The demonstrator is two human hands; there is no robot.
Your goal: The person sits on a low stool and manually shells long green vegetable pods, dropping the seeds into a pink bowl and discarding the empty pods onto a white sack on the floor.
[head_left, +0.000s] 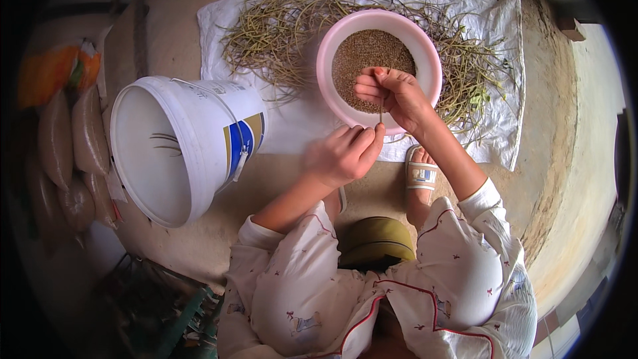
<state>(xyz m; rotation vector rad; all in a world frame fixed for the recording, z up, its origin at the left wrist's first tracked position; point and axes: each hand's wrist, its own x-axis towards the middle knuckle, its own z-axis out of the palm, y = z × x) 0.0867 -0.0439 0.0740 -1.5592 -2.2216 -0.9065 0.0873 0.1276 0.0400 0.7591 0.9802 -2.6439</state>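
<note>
My left hand point(344, 154) pinches the lower end of a thin bean pod point(382, 111) between thumb and forefinger. Just above it, my right hand point(401, 97) holds the pod's upper part, its fingers curled over the basin. That pink plastic basin point(326, 102) is partly filled with small brown seeds point(371, 50). Long thin pods lie heaped left point(279, 35) and right point(468, 75) of the basin, some green and some dry. They rest on a white woven sheet point(299, 134).
To the left a white plastic bucket point(209, 124) lies tipped on its side, its mouth towards me, with a few pods inside. Filled clear bags point(55, 139) stand beyond it. Between my slippered feet point(422, 174) is an olive-green rounded object point(376, 242). A wall point(593, 124) runs along the right.
</note>
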